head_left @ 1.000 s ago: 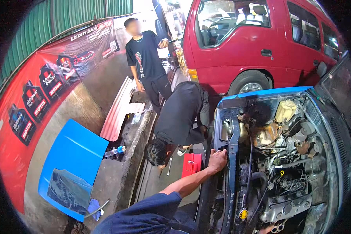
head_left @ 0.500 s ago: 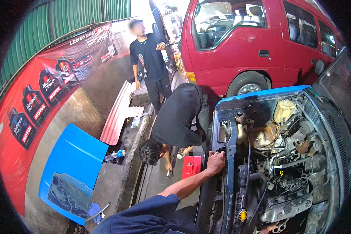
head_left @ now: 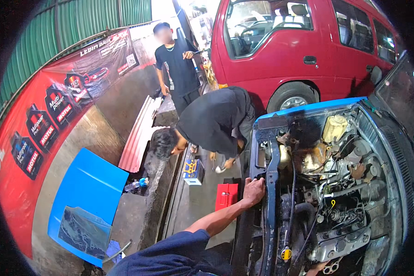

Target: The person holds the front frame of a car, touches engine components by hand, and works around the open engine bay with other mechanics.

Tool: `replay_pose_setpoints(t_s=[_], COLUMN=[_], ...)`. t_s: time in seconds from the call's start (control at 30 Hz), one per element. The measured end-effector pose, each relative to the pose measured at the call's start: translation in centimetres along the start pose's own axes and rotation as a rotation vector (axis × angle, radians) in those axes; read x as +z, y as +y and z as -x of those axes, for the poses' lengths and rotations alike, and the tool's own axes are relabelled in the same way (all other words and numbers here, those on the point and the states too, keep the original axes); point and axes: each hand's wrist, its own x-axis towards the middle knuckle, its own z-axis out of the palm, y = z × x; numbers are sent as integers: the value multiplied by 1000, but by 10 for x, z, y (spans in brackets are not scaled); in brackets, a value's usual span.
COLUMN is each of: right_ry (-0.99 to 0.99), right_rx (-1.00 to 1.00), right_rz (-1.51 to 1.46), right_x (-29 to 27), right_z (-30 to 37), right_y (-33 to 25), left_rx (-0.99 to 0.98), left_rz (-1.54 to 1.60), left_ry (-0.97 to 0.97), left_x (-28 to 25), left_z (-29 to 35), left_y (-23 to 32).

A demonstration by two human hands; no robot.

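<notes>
My left arm reaches across to the front of a blue car, where my left hand [head_left: 254, 191] is closed over the dark front panel [head_left: 271, 184] of the engine bay. Only a small part of my right hand [head_left: 315, 269] shows at the lower edge, beside a metal piece with round openings [head_left: 331, 267]; its fingers are mostly hidden, so whether it grips that piece is unclear. Between them lie the radiator cap [head_left: 286, 254], black hoses [head_left: 303, 214] and the engine's metal cover [head_left: 342, 246]. A yellow loop handle [head_left: 333, 203] stands among the engine parts.
A co-worker [head_left: 216, 119] bends over the floor beside a red toolbox [head_left: 226, 195] and a boxy battery [head_left: 193, 171]. Another person [head_left: 177, 69] stands behind. A red van [head_left: 271, 73] is parked beyond the car. A blue body panel [head_left: 85, 188] and corrugated sheet [head_left: 140, 135] lie left.
The bending co-worker has shifted back and raised the head, and both hands now show near a pale object. The battery has come into sight. My left hand stays in place.
</notes>
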Motion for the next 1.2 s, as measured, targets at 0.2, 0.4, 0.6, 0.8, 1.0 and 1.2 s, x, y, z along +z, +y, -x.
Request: replay_pose_setpoints(t_s=[0.2,0.4,0.6,0.8,1.0,1.2], right_ry=[-11,-28,-34,-39,-65,-70], right_rx=[5,-4,-16,-22,-9,-29], right_rz=[-12,-39,-71,-98,-133,-128], right_x=[3,-6,-16,-23,-27,-27], right_z=[2,1,-2,-6,-8,-10], right_y=[-1,-7,-11,-9,-8,-5], left_rx=[-9,-22,-15,-16,-22,-13], left_rz=[-3,10,17,3,2,8], left_ry=[-3,-31,-16,-18,-39,-16], left_x=[1,-1,-3,-5,-6,-7], left_z=[1,3,2,-1,0,1], left_y=[-4,0,1,3,4,4])
